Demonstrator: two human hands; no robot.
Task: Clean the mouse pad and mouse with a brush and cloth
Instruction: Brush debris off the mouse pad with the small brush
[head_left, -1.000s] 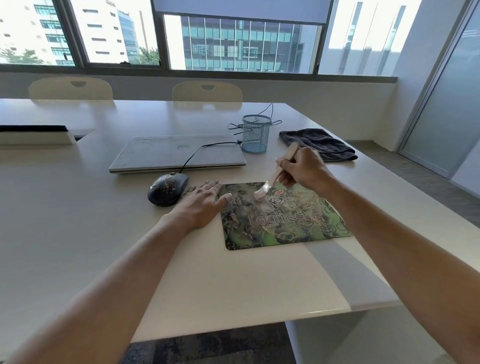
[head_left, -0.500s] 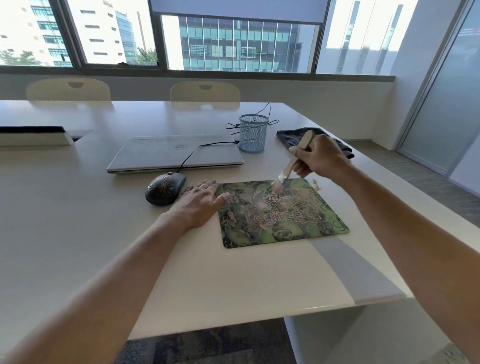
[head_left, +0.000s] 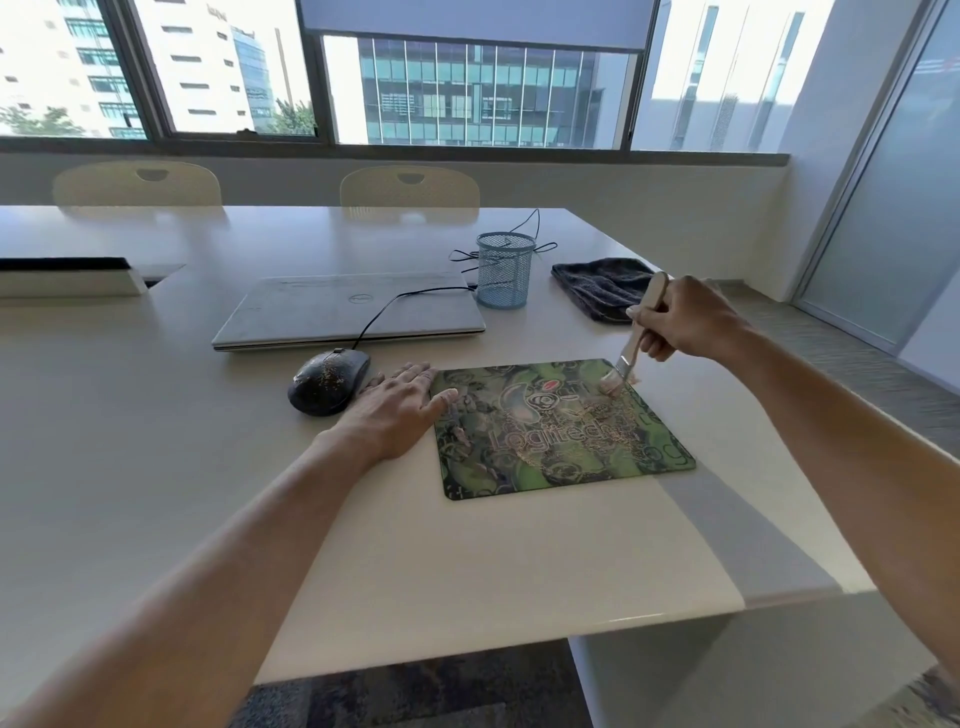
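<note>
Lying near the worktop's (head_left: 156, 467) front right corner, the mouse pad (head_left: 561, 431) is pinned at its left edge by the left hand (head_left: 400, 410), fingers flat and close together. The right hand (head_left: 680, 322) pinches the brush (head_left: 631, 343), bristles touching the pad's far right corner. Farther back, the speckled mouse (head_left: 327, 382) sits left of the pad; the dark cloth (head_left: 597, 286) lies by the right edge.
</note>
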